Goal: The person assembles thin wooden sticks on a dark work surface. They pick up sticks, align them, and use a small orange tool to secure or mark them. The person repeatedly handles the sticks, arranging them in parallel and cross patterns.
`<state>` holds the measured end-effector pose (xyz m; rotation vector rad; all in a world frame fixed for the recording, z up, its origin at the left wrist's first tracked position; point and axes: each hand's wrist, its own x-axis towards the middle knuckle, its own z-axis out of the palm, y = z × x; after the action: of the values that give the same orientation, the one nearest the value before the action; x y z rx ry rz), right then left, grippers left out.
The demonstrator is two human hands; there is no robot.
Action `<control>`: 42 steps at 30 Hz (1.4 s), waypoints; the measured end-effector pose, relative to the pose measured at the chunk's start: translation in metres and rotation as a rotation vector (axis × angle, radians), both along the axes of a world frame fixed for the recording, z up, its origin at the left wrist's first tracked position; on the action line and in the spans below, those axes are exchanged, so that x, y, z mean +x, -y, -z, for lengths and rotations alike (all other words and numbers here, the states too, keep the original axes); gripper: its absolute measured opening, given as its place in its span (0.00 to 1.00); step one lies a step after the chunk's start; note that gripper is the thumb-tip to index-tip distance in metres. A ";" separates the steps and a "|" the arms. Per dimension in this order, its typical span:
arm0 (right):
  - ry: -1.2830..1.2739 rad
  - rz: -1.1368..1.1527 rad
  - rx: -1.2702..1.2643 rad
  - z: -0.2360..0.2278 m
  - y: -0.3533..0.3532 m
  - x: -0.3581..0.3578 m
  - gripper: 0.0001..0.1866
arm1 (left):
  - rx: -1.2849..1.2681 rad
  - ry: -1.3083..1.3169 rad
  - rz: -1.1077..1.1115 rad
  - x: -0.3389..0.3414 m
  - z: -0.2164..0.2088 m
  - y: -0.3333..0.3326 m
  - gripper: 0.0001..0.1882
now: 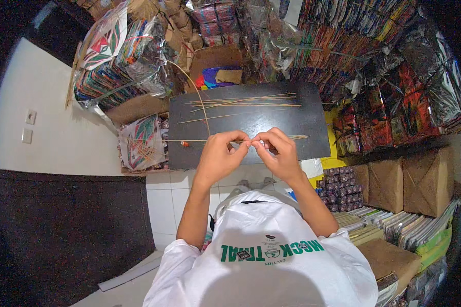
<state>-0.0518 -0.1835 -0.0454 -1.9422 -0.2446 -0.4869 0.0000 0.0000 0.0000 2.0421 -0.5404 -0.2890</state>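
On my screen, the white shirt (261,220) has big green letters, upside down to me, with smaller print and little dark pictures among them. A white sheet (147,134) with red and green shapes lies just past the left edge of the black table (310,115). Piles wrapped in clear plastic (338,56) crowd round the far right corner, and a cardboard box (202,59) sits past the far edge. I see the left hand (220,156) and right hand (279,152) close together over the near half, fingertips pinched tight on a thin stick (192,140) that pokes over the left edge. A bent stick (197,92) curves down to the left hand; I can't tell if it is held. More sticks (248,102) lie near the far edge, and an orange spool (185,144) rests toward the near left corner.
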 end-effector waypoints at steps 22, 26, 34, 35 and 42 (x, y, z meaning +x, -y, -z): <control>0.047 -0.075 0.018 -0.006 0.004 0.002 0.05 | 0.008 0.063 0.018 -0.004 0.002 -0.004 0.10; 0.002 -0.064 0.070 -0.007 0.004 0.002 0.04 | -0.026 0.038 0.037 -0.006 -0.004 -0.004 0.10; -0.124 -0.041 0.202 0.004 -0.001 -0.001 0.06 | -0.107 0.043 -0.003 -0.012 -0.007 -0.004 0.09; -0.124 -0.033 0.204 0.004 -0.002 -0.001 0.06 | -0.111 0.042 -0.017 -0.012 -0.005 -0.003 0.08; -0.085 0.012 0.082 0.000 -0.008 -0.007 0.07 | -0.107 0.109 -0.056 -0.013 0.002 -0.001 0.07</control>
<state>-0.0592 -0.1750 -0.0455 -1.8803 -0.1563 -0.4153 -0.0131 0.0010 -0.0018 1.9733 -0.5524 -0.1126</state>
